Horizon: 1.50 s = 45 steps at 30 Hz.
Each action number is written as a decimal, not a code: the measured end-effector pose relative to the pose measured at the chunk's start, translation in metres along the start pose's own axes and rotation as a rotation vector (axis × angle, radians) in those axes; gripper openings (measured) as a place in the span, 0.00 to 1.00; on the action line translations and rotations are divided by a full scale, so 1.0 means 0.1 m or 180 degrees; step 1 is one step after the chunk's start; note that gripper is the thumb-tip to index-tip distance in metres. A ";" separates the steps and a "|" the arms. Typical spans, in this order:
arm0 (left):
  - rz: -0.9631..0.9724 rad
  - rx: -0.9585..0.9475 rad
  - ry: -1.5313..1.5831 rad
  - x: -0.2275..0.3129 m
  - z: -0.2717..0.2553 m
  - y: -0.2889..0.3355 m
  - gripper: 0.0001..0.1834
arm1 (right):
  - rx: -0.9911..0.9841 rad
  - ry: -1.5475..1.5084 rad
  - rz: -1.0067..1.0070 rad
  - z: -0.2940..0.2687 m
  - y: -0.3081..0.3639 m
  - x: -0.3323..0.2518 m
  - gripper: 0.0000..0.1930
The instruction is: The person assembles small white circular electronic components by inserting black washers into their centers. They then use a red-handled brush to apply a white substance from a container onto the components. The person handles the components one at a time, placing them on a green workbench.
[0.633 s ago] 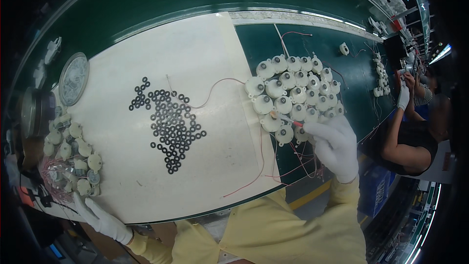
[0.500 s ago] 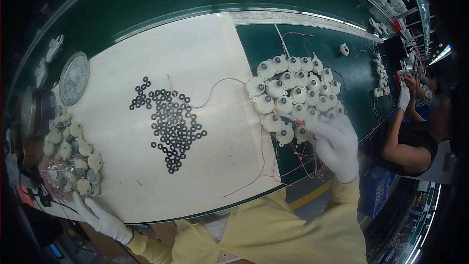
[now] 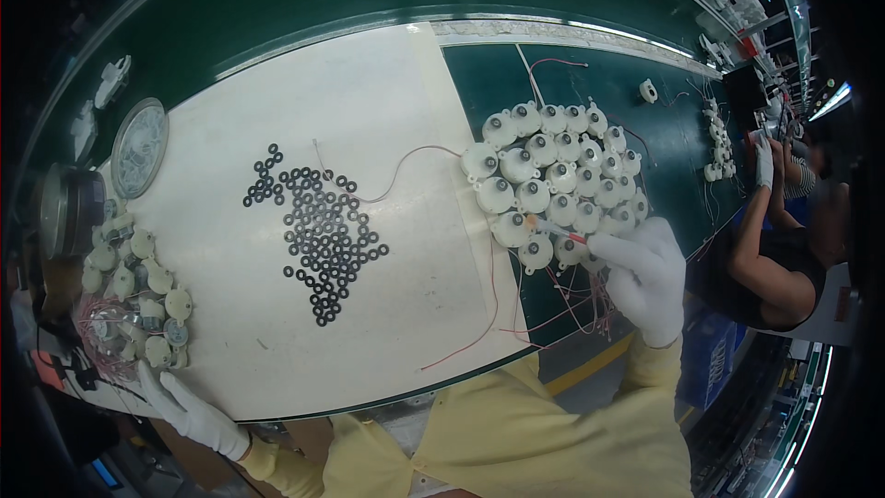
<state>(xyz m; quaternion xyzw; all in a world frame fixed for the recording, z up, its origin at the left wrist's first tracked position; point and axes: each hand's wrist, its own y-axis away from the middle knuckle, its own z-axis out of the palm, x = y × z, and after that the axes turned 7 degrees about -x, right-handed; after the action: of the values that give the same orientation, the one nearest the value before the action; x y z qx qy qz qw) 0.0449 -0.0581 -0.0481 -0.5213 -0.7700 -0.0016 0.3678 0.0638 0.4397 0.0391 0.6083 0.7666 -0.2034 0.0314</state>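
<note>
In my white-gloved right hand (image 3: 645, 281) is a slim brush (image 3: 564, 233) with a red-and-white handle and a tan tip. Its tip is at a cream motor (image 3: 510, 230) on the near left side of a packed group. Each round motor (image 3: 560, 177) there stands with a dark shaft upward. My left hand (image 3: 194, 413), gloved too, lies at the table's near edge with its fingers stretched out and nothing in them. Beside it is a heap of similar motors (image 3: 159, 278) with tangled red and white wires.
Many black rings (image 3: 323, 231) lie spread on the white sheet (image 3: 369, 83). A round clear dish (image 3: 141, 148) and a metal tin (image 3: 72, 210) stand at the left. Loose wires (image 3: 461, 350) trail over the near edge. At far right a co-worker (image 3: 779, 267) works.
My right hand and the brush have shifted slightly right, and the tip now sits farther right on the motors' near side. My left hand has stayed put.
</note>
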 end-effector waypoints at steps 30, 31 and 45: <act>0.0653 0.0100 -0.0830 0.03 -0.12 0.01 0.29 | 0.0321 0.0560 -0.2868 0.88 -2.42 -1.83 0.20; 0.0668 0.0099 -0.0807 0.04 -0.11 -0.01 0.29 | 0.0430 0.0709 -0.2802 1.15 -2.62 -1.96 0.18; 0.0776 0.0171 -0.0730 -0.08 -0.17 -0.01 0.25 | -0.0639 -0.0067 -0.2240 0.87 -2.02 -2.06 0.32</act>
<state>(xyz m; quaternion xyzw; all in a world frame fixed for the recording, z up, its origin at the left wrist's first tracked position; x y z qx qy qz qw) 0.0552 -0.0712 -0.0400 -0.5976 -0.7378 0.1232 0.2888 -0.0917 0.1838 0.0753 0.2991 0.9447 -0.1317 0.0270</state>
